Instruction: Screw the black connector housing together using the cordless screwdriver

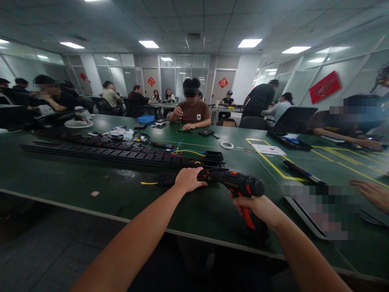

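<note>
My right hand is wrapped round the grip of a black and orange cordless drill, whose nose points left. At the drill's front end, my left hand is closed over a short black socket strip lying on the green table. A yellow wire sticks out from the strip's left end. Just beyond my hands lie long black power strips with rows of sockets. Where the drill's tip meets the work is dark and too small to make out.
Blue and yellow wires lie by the strips. Farther back are a blue basket, a white tape roll and a seated person. To the right are an electric screwdriver, yellow tape lines and another person's hand.
</note>
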